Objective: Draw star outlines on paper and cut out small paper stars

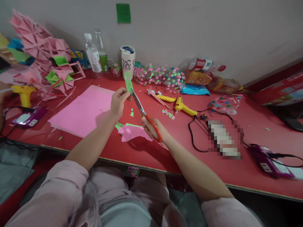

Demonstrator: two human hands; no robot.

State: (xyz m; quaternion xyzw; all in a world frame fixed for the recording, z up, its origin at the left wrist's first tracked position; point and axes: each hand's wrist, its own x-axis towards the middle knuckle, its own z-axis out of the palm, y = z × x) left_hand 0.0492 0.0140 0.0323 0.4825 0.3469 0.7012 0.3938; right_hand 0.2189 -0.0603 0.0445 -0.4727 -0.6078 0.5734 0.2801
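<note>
My left hand (118,102) pinches a small piece of green paper (128,83) above the red table. In my right hand (153,127) is a pair of scissors (139,105) with orange-red handles, its blades pointing up and away from me. The blade tips meet the green paper beside my left fingertips. Below my hands lie a torn-edged pink paper scrap (132,133) and small green offcuts (132,113). Large pink paper sheets (82,108) lie beneath and left of my left forearm.
A yellow glue gun (186,107), a yellow cutter (166,98) and a pencil (159,99) lie to the right. Behind stand a cup (128,63), bottles (93,53) and a container of paper stars (158,75). Pink folded paper (38,44) fills the left. Another person's hand (4,91) holds a glue gun (24,94).
</note>
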